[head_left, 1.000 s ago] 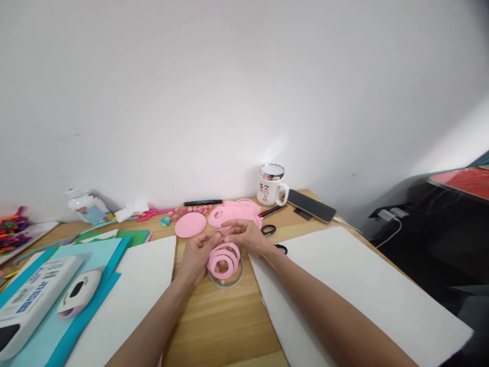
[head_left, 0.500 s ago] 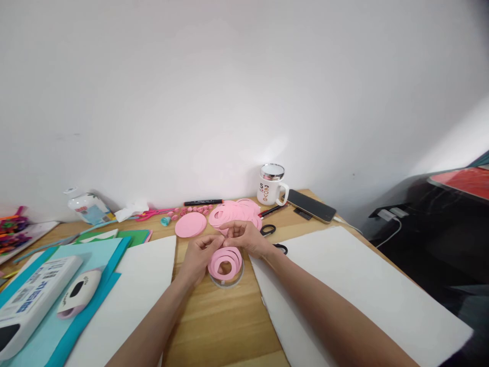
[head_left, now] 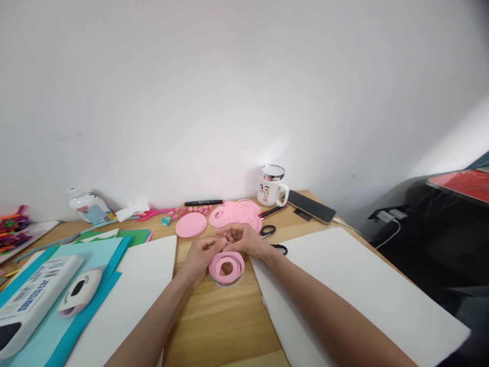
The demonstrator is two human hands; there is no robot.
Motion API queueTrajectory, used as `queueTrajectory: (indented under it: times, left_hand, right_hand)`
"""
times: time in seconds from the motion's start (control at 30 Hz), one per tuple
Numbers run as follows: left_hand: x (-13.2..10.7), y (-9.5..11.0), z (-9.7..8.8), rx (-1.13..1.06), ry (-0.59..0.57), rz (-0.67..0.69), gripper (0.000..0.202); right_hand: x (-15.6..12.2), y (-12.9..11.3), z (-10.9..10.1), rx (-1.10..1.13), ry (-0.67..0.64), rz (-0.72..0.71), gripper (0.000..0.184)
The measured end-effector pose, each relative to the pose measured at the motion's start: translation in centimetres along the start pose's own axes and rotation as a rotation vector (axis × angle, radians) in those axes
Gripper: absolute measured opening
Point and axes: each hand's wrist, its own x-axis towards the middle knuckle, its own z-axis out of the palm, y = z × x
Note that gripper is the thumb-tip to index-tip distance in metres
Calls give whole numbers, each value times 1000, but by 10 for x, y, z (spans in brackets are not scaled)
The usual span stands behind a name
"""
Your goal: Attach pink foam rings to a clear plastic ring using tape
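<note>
A pink paper spiral (head_left: 233, 277) hangs in loose rings just below my fingers. Its upper end is pinched between my left hand (head_left: 202, 255) and my right hand (head_left: 244, 239), both with closed fingers. The bit of paper at the fingertips is mostly hidden. Under the spiral, the rim of a clear round roll, perhaps tape (head_left: 226, 284), shows on the wooden table. Black-handled scissors (head_left: 269, 231) lie beside my right hand, partly covered by it. Beyond my hands is a pile of pink paper spirals (head_left: 233, 211), with a stack of pink paper discs (head_left: 191, 225) to its left.
White boards (head_left: 344, 285) lie on the right, and another white sheet (head_left: 141, 275) lies on the left. A white mug (head_left: 270, 191), a phone (head_left: 311, 206) and a black marker (head_left: 203, 202) are near the wall. Coloured paper (head_left: 95, 250) bears a white box (head_left: 38, 300) and a small white device (head_left: 80, 291).
The spiral's rings hang slightly lower and look flatter, covering more of the clear roll. Both hands stay in nearly the same place, fingertips still pinching the paper's end.
</note>
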Motion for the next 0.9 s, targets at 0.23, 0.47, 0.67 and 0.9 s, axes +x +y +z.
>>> queueTrajectory:
  times: [0.23,0.47,0.67,0.9]
  left_hand:
    - [-2,1,-1,-12,-88,-96,31]
    - [-2,1,-3,-58,-106,-151,28]
    - [-2,1,0,-98,-32,-186,29]
    - [0,0,1,-153,26,-89,27]
  right_hand:
    - [0,-5,7,-101,-55,-8,63]
    - [0,-7,13,-140,-55,13,71]
    - [0,-7,16,-157,-17,4,68]
    - [0,-5,14,-50,53,-32,52]
